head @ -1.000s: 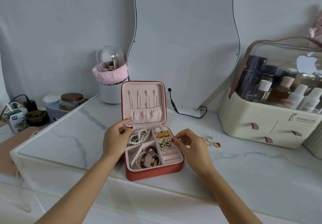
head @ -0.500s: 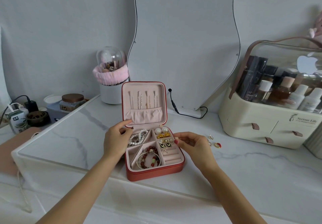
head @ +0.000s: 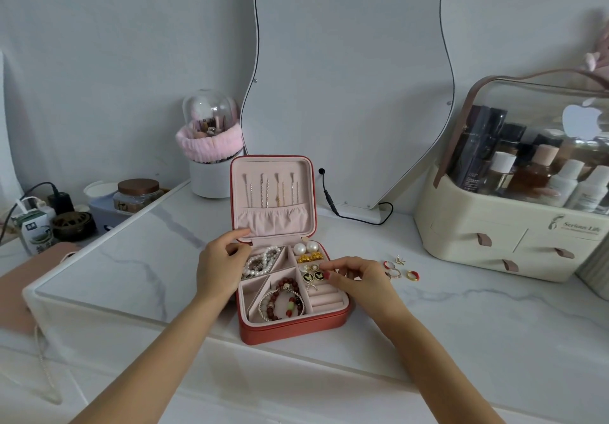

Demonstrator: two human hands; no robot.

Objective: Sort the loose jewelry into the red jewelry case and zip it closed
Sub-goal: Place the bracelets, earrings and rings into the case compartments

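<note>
The case (head: 293,326) is red outside (pale pink lining), the tabletop (head: 461,318) white marble with grey veins, the headband (head: 211,145) pink.

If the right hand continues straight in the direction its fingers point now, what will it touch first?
The right hand points left over the open case. Going straight on, its fingertips would probably first meet the black round earrings and gold pieces in the case's right-hand compartment, though its height above them is unclear.

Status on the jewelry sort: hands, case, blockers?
Left hand holds case edge by the hinge. Right hand fingers curled over earring section, contents unclear. Red jewelry case open, unzipped. Rings loose on counter. No blockers.
</note>
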